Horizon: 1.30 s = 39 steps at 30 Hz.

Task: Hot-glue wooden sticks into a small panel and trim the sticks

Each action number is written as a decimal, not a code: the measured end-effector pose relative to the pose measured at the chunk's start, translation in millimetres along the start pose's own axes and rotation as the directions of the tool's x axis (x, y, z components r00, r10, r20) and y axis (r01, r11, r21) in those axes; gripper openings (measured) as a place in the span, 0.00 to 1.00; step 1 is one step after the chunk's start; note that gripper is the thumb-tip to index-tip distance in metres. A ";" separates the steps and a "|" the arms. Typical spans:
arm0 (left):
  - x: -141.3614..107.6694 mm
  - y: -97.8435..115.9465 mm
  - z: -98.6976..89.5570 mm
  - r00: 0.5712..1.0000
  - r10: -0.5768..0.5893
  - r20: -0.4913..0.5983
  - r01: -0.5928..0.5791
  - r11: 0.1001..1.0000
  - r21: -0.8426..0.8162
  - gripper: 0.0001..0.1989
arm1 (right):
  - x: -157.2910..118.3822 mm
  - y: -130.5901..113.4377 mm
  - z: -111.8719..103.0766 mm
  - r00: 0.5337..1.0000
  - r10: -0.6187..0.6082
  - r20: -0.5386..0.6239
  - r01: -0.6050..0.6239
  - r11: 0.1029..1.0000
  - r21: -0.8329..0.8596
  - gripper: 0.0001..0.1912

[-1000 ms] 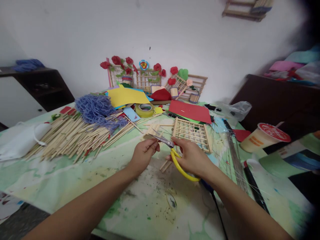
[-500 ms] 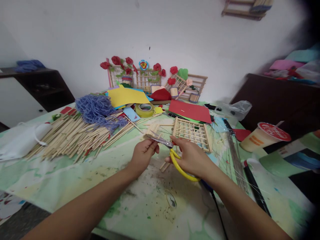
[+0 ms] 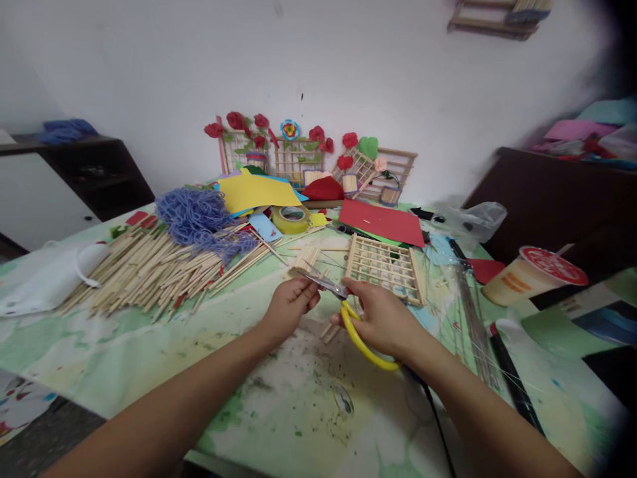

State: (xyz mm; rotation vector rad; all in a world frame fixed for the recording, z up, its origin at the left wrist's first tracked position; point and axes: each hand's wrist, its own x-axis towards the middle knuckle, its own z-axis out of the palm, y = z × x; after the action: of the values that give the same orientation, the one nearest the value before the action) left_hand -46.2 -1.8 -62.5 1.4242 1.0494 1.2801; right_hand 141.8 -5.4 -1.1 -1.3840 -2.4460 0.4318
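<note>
My right hand [image 3: 381,315] grips a pair of scissors [image 3: 362,342] by its yellow handles, with the metal blades pointing left. The blades reach over the fingertips of my left hand [image 3: 288,307], which is closed in a pinch. What sits in that pinch is too small and covered to make out. Just beyond the blades lies a small row of short wooden sticks [image 3: 304,257]. A wooden stick lattice [image 3: 385,265] rests on the table behind my right hand. Two or more short sticks [image 3: 330,332] lie beneath, between the hands.
A large heap of wooden sticks [image 3: 149,272] and blue-purple yarn [image 3: 192,216] spreads at left. Tape [image 3: 290,219], yellow paper [image 3: 259,192] and red sheets [image 3: 381,222] lie behind. At right are thin wires [image 3: 475,332], a sealed drink cup [image 3: 522,279] and a black cord [image 3: 438,418].
The view has shifted slightly, so everything sits a little further right. Both hands keep nearly the same pose, and the scissors stay at the left fingertips.
</note>
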 end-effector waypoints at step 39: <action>0.0 3.8 1.1 0.999 -0.007 -0.035 0.005 0.998 -0.059 0.16 | -0.3 -2.6 5.5 0.998 0.012 -0.065 -0.013 1.000 -0.014 0.31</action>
State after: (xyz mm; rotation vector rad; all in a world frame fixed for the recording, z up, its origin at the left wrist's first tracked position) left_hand -45.0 -2.6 -58.8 1.3574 1.0304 1.3256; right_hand 137.7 -7.5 -5.1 -1.3971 -2.3939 0.3670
